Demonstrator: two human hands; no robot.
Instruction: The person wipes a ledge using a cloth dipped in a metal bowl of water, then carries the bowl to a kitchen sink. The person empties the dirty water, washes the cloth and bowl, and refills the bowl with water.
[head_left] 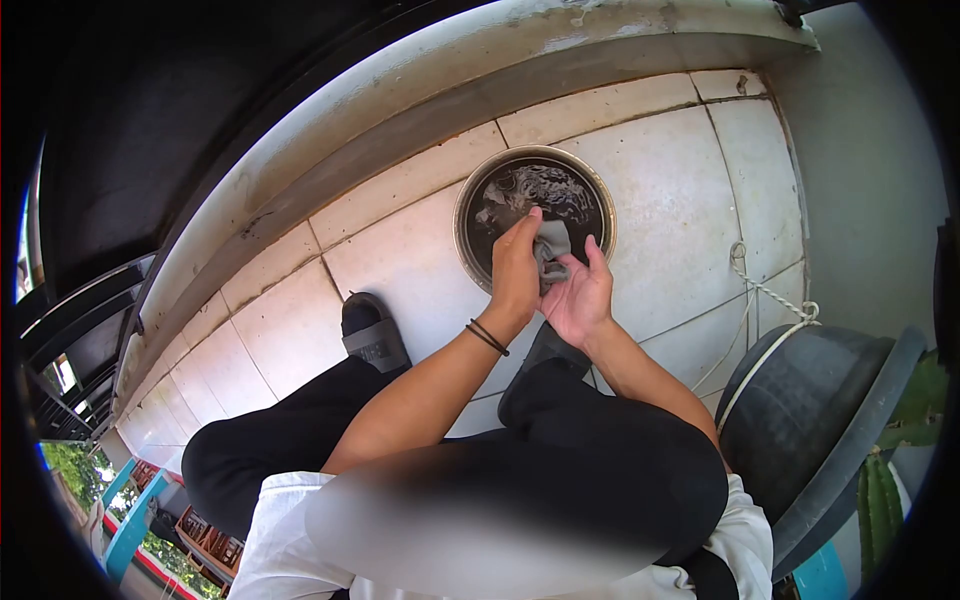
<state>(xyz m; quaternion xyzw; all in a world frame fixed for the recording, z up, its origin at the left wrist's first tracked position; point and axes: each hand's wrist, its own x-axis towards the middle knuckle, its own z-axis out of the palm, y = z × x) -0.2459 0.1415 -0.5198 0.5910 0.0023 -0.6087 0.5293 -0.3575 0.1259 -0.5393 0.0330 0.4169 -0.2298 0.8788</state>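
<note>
A round metal basin [463, 240] of dark, rippling water stands on the tiled floor. Over its near edge a crumpled grey cloth [551, 245] lies between my two hands. My left hand [515, 268], with dark bands at the wrist, presses against the cloth's left side, its fingers together. My right hand [582, 296] is palm up under the cloth's lower right side, fingers partly curled and thumb apart; the cloth rests against it.
Sandalled feet [375, 340] are on the white tiles [660, 190] near the basin. At the right stand a large dark tub [800, 400], a white rope [775, 295] and a cactus [880, 510]. A raised ledge [400, 95] runs behind; black railings are at left.
</note>
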